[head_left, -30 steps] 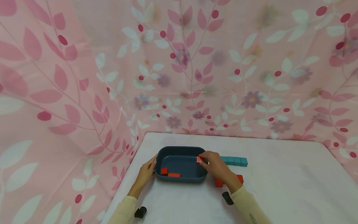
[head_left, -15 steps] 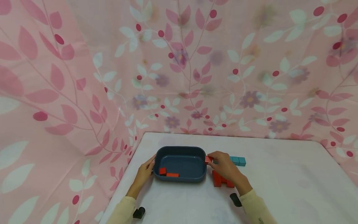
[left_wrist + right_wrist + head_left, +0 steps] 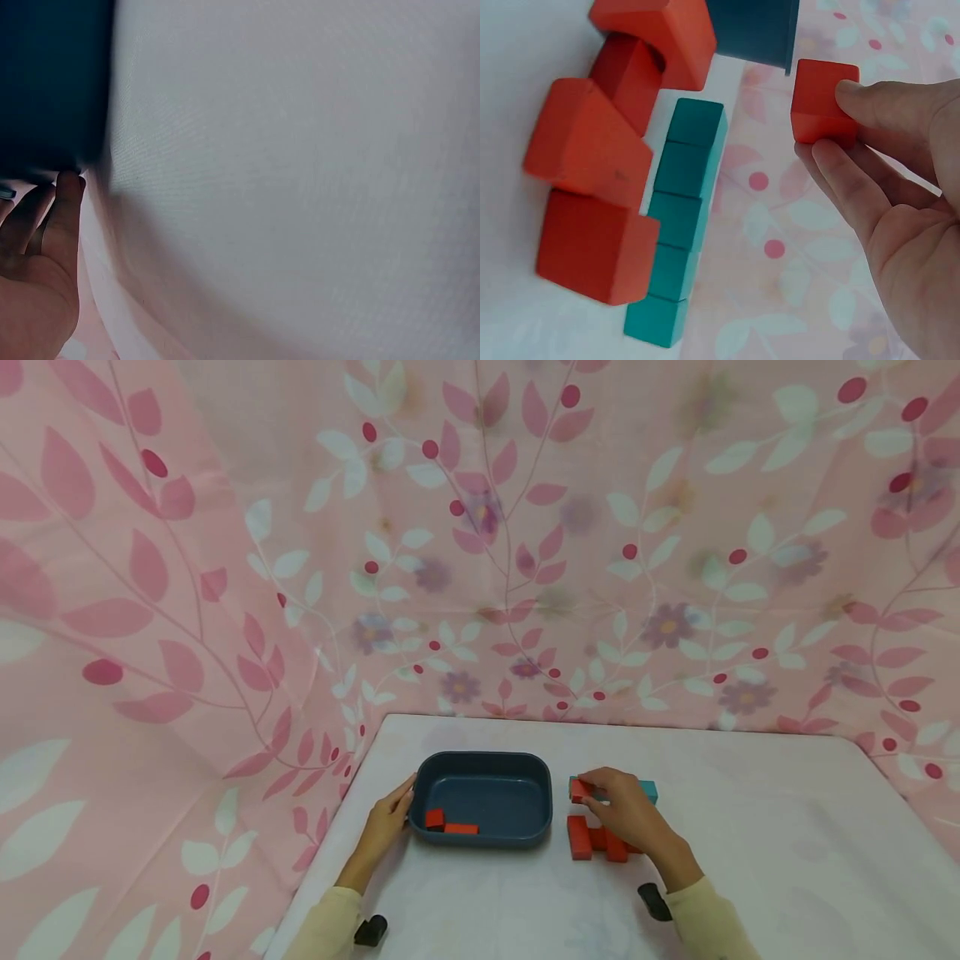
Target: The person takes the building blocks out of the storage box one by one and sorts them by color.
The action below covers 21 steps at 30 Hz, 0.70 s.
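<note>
Right now the right hand (image 3: 626, 806) pinches a small red wooden cube (image 3: 821, 101) above the teal block row (image 3: 679, 225); the left hand (image 3: 386, 822), fingers straight, touches the dark blue oblong tray (image 3: 543, 777) near the worktop (image 3: 750, 860) edge.

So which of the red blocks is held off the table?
The small red cube pinched by the right hand; the other red blocks lie on the table or in the tray.
</note>
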Motion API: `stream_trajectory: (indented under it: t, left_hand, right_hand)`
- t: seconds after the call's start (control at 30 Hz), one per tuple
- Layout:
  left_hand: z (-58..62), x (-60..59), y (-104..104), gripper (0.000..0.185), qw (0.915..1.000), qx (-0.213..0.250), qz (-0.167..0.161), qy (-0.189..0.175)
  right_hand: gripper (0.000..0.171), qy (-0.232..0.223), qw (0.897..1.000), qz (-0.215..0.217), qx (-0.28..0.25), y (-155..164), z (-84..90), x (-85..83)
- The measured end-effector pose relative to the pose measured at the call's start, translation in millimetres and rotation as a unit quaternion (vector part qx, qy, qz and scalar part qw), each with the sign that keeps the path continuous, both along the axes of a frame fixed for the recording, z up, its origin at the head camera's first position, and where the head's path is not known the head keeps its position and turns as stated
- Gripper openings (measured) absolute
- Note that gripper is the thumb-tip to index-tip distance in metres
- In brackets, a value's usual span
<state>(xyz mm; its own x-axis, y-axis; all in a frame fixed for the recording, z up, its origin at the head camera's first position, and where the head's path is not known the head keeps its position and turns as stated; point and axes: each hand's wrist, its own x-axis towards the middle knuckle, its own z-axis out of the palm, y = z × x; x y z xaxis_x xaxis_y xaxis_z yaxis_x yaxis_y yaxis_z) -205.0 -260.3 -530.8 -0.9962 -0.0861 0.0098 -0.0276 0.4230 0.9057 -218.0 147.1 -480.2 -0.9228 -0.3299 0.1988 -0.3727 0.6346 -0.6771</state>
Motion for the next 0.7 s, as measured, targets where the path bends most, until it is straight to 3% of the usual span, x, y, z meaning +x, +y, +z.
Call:
stream_trajectory:
  t: [0.07, 0.7]
  left_hand:
    - [-5.2, -2.1, -1.5, 0.043, 1.0000, 0.002, 0.004, -0.005]
    - [-4.5, -2.7, -0.8, 0.042, 0.9998, 0.002, 0.011, -0.014]
  right_hand:
    - [0.041, -0.001, 1.000, 0.003, -0.004, 3.9, -1.4, 1.7]
    - [0.042, 0.023, 0.999, -0.023, 0.018, 50.3, -20.6, 15.2]
